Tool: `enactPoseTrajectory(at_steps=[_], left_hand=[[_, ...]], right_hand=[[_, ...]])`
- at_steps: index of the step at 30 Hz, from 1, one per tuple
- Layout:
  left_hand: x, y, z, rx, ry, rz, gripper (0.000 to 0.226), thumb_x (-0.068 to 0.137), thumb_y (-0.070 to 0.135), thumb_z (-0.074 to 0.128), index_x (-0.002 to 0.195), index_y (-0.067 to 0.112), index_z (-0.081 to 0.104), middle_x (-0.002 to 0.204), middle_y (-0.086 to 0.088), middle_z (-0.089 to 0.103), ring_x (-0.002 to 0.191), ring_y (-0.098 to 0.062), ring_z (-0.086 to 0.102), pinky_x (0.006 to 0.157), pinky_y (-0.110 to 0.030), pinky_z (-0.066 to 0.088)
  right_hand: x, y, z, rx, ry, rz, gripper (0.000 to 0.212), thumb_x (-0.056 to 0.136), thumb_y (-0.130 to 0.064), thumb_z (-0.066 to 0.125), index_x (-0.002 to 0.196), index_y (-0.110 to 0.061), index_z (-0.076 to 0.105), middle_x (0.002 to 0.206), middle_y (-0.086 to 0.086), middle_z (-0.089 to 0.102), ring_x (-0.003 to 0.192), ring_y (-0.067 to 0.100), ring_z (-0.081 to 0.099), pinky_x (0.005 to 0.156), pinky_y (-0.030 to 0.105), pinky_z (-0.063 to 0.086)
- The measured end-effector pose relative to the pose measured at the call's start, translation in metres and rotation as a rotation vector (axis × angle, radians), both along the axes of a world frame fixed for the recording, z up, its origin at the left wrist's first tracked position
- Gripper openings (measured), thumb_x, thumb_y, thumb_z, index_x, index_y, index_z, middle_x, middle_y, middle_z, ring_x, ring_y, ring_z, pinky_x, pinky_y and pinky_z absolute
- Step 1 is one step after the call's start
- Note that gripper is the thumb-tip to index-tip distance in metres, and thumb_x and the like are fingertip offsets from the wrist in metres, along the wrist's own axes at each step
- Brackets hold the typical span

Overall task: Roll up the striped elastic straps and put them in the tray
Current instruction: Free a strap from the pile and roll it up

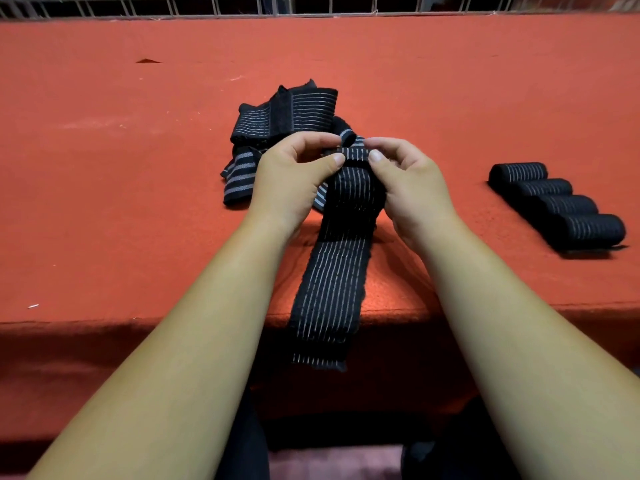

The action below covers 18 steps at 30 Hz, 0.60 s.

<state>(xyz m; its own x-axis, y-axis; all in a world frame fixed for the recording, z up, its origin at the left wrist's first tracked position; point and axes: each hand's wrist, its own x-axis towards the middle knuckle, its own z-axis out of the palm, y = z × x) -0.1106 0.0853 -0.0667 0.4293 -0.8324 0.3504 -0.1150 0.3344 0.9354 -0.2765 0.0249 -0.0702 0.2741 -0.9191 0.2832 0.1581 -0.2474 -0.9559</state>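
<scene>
My left hand (294, 171) and right hand (405, 178) meet over the middle of the red tabletop (138, 168). Both sets of fingers (332, 161) pinch the far end of one striped strap (332, 282), thumbs on the near side and fingertips curled over the top, where the strap is turned over into a small first fold. From my fingers the strap runs straight back toward me, lies flat on the tabletop, and hangs over its near edge. Just behind my hands, and partly hidden by them, is a heap of loose straps (277, 123), black with pale stripes. Well apart to my right, four rolled straps (557, 206) lie side by side, touching, in a slanting row. A wire rail (311, 3) runs along the far edge.
</scene>
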Motion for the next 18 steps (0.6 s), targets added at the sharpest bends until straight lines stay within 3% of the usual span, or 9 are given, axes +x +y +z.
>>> enactPoseTrajectory(at_steps=[3,6,9,13,18], left_hand=[[-0.004,0.002,0.003,0.041,0.092,-0.048,0.024,0.083,0.019,0.086,0.106,0.021,0.082,0.103,-0.003,0.078,0.102,-0.02,0.074,0.101,-0.047,0.061],[-0.007,0.004,0.004,0.095,0.098,-0.079,0.009,0.096,0.021,0.081,0.105,0.018,0.083,0.11,-0.012,0.082,0.103,-0.027,0.078,0.099,-0.048,0.062],[-0.005,0.002,0.003,0.086,0.053,-0.055,0.008,0.095,0.016,0.081,0.102,0.018,0.084,0.107,-0.011,0.082,0.108,-0.034,0.078,0.099,-0.052,0.062],[-0.002,0.0,0.002,0.042,0.022,-0.044,0.015,0.091,0.008,0.081,0.099,0.02,0.085,0.099,-0.007,0.083,0.092,-0.022,0.078,0.078,-0.038,0.06],[-0.001,0.0,0.0,0.012,-0.036,-0.059,0.021,0.085,0.006,0.085,0.1,0.021,0.086,0.102,-0.01,0.083,0.104,-0.03,0.079,0.096,-0.046,0.063]], right_hand=[[-0.001,-0.001,0.002,-0.029,0.028,-0.032,0.02,0.109,-0.006,0.06,0.122,-0.014,0.072,0.099,0.002,0.079,0.088,0.011,0.075,0.079,0.027,0.06],[-0.001,0.0,0.002,-0.077,0.069,-0.054,0.023,0.109,-0.006,0.058,0.119,-0.02,0.072,0.105,-0.001,0.079,0.092,0.008,0.075,0.081,0.026,0.059],[0.001,0.0,0.001,-0.097,0.105,-0.093,0.021,0.109,-0.01,0.059,0.122,-0.019,0.072,0.109,0.0,0.08,0.096,0.008,0.075,0.084,0.026,0.059],[0.003,0.006,0.003,-0.122,0.216,-0.127,0.021,0.112,-0.026,0.056,0.117,-0.018,0.074,0.103,-0.008,0.079,0.095,0.005,0.074,0.088,0.031,0.059],[0.002,0.008,0.002,-0.05,0.237,-0.122,0.035,0.111,-0.045,0.055,0.106,-0.017,0.076,0.093,-0.008,0.079,0.083,0.005,0.07,0.076,0.03,0.054]])
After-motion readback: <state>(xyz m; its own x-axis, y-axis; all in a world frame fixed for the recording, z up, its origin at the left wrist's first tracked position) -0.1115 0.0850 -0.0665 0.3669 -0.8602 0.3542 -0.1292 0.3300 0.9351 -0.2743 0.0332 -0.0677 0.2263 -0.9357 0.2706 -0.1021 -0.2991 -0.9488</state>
